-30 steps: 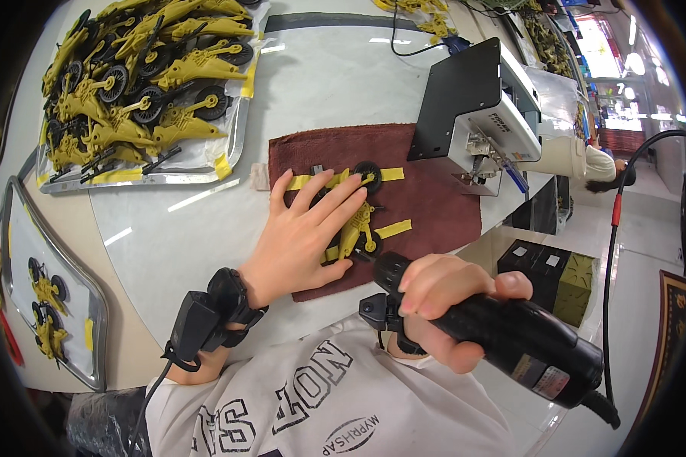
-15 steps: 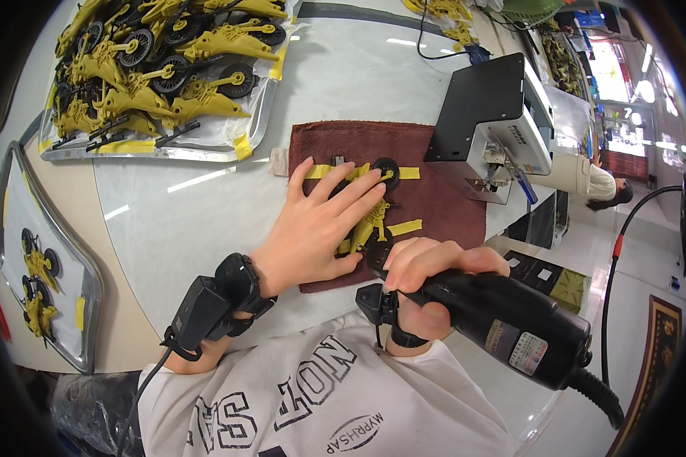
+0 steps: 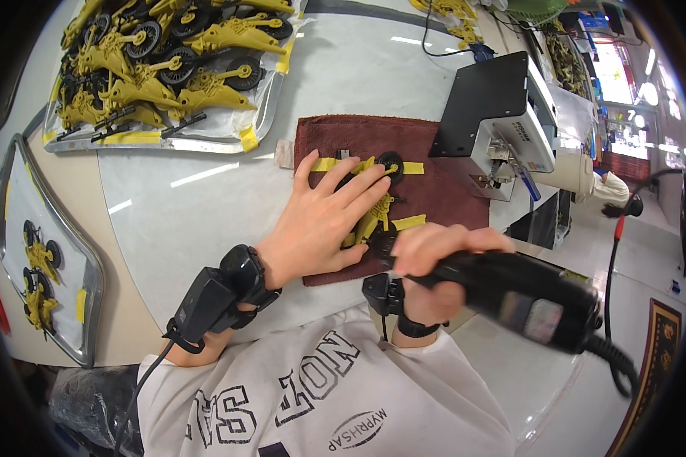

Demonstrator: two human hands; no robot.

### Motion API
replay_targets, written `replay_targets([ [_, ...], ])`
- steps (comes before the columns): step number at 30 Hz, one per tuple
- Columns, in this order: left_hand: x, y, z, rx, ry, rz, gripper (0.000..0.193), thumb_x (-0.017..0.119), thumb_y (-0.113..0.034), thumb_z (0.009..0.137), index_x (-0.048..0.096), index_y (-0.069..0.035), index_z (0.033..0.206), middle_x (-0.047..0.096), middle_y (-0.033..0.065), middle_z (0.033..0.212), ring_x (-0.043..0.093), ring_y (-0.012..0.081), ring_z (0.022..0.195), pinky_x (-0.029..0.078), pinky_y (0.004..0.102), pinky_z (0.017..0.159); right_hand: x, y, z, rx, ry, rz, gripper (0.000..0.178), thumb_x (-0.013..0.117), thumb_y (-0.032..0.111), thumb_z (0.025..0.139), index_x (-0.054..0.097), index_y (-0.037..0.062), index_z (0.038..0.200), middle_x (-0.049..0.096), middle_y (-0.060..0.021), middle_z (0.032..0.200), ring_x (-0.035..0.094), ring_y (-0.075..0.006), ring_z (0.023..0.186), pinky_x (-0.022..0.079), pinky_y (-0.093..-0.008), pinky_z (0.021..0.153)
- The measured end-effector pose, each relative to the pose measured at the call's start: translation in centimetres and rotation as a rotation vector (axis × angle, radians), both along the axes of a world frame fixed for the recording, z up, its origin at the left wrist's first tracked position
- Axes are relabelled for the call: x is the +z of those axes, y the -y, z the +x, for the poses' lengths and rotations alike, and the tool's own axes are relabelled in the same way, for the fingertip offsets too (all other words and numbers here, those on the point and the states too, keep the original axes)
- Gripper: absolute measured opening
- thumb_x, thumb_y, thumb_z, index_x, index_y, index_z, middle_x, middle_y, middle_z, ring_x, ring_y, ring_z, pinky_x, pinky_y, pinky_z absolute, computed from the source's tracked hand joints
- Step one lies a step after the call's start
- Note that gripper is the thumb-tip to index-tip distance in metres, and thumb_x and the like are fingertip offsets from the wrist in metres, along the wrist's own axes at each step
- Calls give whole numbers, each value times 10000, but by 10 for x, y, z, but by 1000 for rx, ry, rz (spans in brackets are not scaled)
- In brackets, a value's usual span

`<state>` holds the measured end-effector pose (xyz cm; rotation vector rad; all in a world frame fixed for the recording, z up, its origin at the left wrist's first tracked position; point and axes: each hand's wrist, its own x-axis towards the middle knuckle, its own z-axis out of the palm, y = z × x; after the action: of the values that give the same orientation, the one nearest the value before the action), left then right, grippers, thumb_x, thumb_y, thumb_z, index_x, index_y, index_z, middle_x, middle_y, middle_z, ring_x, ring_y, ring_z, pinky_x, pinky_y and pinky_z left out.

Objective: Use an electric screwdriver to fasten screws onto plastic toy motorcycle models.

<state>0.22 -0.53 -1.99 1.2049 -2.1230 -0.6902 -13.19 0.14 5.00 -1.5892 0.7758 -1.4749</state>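
My left hand [image 3: 318, 215] lies spread over a yellow-and-black toy motorcycle [image 3: 374, 215], fingers apart and pressing it onto a dark red cloth [image 3: 423, 194]. A black wheel [image 3: 391, 167] shows beyond the fingertips; the palm hides much of the toy. Wrapped in my right hand [image 3: 451, 255] is a thick black corded power tool [image 3: 522, 293]. Its front end [image 3: 383, 245] is by the toy's near end, close to my left thumb; contact there cannot be made out. Yellow tape strips [image 3: 409, 222] cross the cloth.
At the back left, a metal-rimmed tray [image 3: 183, 148] holds a heap of yellow motorcycles. Another tray [image 3: 99, 301] at the left has two. A black-and-white boxy machine [image 3: 476, 103] with a blue lever stands right of the cloth. Another person [image 3: 610, 190] is far right.
The tool in my right hand has swung slightly, its rear end rising, and is now blurred. My left hand keeps its place on the toy motorcycle. The whole view has shifted a little.
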Motion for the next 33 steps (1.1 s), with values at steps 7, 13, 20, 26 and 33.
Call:
replay_targets([
  [7,23,-12,0,1,-20,42,787,688,-287,550,434,-56,1258,439,130,1261,374,291,1193,206,502,986,24,-7,-19,-98,329,11,654,474,450,887,213,11,1296,472,-80,631,449,-170,447,392,-317,433],
  [13,37,-15,-5,-40,26,-82,678,662,-145,525,457,-38,1162,469,124,1073,459,282,1022,349,410,853,67,-10,-60,23,385,-221,605,540,376,825,343,-29,1229,378,-23,662,387,-121,551,330,-275,595],
  [20,67,-124,183,1016,259,-55,650,615,-163,579,474,-91,1209,463,180,1211,415,331,1144,298,467,923,64,1,-64,-494,412,-106,576,510,377,845,362,-31,1223,351,-19,666,357,-122,569,302,-288,631],
  [26,59,-176,246,1403,684,33,692,584,-128,619,429,-101,1293,320,177,1370,247,342,1287,172,457,1028,50,2,-61,-354,449,22,509,457,363,897,358,0,1239,355,-15,656,353,-101,526,310,-256,577],
  [33,100,-32,207,928,294,-291,810,696,-411,675,356,-85,1334,295,246,1352,325,384,1192,237,459,984,51,-2,-37,-243,482,64,494,455,353,911,339,19,1255,375,-18,639,370,-105,497,314,-261,544],
])
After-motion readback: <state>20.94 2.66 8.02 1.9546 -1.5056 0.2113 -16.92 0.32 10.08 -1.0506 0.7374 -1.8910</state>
